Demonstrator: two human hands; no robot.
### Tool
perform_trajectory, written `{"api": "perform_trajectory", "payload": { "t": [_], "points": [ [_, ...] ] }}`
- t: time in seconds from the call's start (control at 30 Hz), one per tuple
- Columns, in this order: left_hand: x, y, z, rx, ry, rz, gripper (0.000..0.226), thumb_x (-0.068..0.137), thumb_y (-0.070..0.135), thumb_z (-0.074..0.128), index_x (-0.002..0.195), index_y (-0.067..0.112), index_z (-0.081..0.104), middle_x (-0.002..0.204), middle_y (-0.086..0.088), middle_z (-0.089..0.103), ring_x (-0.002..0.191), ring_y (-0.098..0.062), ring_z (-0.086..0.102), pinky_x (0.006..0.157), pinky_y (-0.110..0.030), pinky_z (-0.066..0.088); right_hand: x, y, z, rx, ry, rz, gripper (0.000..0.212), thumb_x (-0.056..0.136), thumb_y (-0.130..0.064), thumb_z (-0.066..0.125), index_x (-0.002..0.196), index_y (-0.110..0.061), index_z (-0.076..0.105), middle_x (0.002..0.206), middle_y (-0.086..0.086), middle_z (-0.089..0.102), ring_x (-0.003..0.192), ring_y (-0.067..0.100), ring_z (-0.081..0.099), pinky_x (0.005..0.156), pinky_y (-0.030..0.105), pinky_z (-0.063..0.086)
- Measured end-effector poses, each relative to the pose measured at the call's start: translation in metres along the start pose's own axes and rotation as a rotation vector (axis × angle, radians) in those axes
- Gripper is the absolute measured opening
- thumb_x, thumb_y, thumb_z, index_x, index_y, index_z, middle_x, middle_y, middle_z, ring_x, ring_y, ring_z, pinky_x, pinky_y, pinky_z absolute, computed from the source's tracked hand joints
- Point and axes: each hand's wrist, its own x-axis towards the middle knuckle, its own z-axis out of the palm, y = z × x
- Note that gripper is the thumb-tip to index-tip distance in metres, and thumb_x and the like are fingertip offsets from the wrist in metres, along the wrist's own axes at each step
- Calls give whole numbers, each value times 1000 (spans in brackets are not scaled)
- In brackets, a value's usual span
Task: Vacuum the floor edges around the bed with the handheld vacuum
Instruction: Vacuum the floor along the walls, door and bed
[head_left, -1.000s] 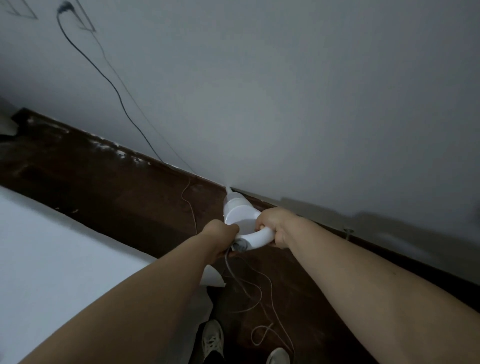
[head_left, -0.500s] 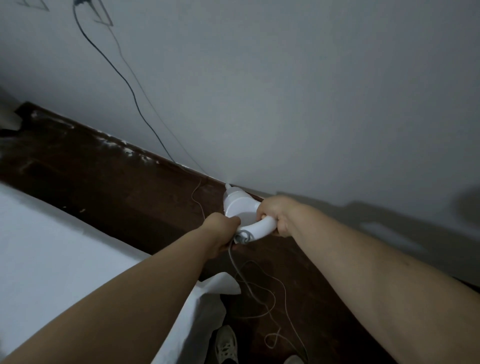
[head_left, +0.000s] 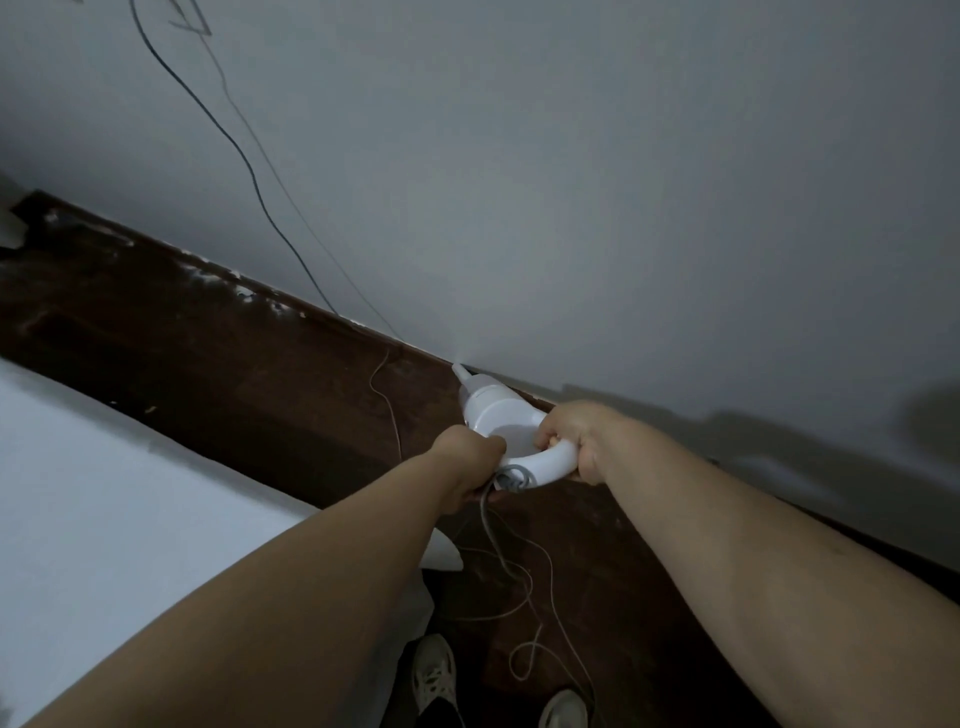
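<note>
A white handheld vacuum (head_left: 493, 410) points its narrow nozzle at the line where the dark wooden floor (head_left: 234, 374) meets the grey wall. My right hand (head_left: 576, 431) grips the curved white handle from the right. My left hand (head_left: 467, 460) holds the handle's rear end, where the grey cord (head_left: 491, 525) comes out. The white bed (head_left: 104, 519) fills the lower left, its edge running alongside the strip of floor.
A dark cable (head_left: 228, 135) hangs down the wall (head_left: 571, 182) to the floor. Thin cords loop on the floor (head_left: 524, 587) by my two shoes (head_left: 434, 680). White flecks (head_left: 244, 293) lie along the skirting at the left.
The vacuum and both hands have stayed at the same spot by the wall. My head view shifted slightly, so the scene slid a little in the frame.
</note>
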Motion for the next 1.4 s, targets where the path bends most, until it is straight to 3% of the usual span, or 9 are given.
{"api": "perform_trajectory", "payload": {
  "t": [0.13,0.3,0.43,0.53,0.67,0.87,1.1,1.27,1.4],
  "points": [
    [-14,2,36,5,-3,10,38,94,19,51,125,-3,49,107,-21,63,96,-32,66,83,-40,58,-7,23,-35,28,5,1,32,83,7,54,112,-6,50,114,18,55,106,32,60,89,41,53],
    [-38,4,85,33,-49,-1,39,96,18,49,129,-3,45,95,-18,63,67,-22,63,61,-30,55,-16,58,-78,43,33,23,43,79,5,59,120,-5,51,114,18,56,100,33,62,86,44,55],
    [-52,0,120,68,-53,12,39,96,19,50,129,-1,46,105,-18,64,80,-25,66,71,-33,57,-24,84,-106,60,54,33,46,79,6,60,123,-5,51,114,19,55,100,33,62,86,45,55],
    [-61,-3,140,60,-72,10,40,96,18,50,130,-3,45,100,-18,63,75,-24,66,66,-32,57,-32,99,-122,79,60,21,36,82,7,57,116,-3,50,109,19,54,104,34,60,90,46,53],
    [-72,-10,162,108,-63,17,41,95,20,51,130,-1,46,111,-20,63,98,-30,67,83,-40,58,-43,120,-139,113,66,25,27,84,7,55,107,-6,47,106,20,52,108,35,59,94,47,51],
    [-86,-24,180,164,-85,52,40,96,23,51,130,2,47,115,-18,62,101,-28,65,88,-40,56,-59,146,-148,150,99,38,45,81,6,58,124,-4,48,113,20,53,104,35,59,90,48,53],
    [-93,-37,184,251,-111,100,40,96,23,50,128,-1,48,118,-21,61,106,-33,63,94,-43,53,-69,165,-145,180,135,38,29,83,9,54,110,0,52,103,20,53,103,34,59,92,47,52],
    [-93,-49,178,237,-154,85,41,96,23,50,127,-3,48,113,-22,63,103,-34,65,92,-43,54,-73,174,-132,166,155,81,47,80,7,57,126,-4,51,114,20,55,103,33,60,91,46,52],
    [-97,-53,173,272,-213,85,40,97,23,49,129,-1,46,115,-20,62,88,-28,64,71,-32,54,-82,182,-126,188,183,94,53,80,6,57,131,-6,48,116,20,53,107,34,57,95,47,50]
  ]
}}
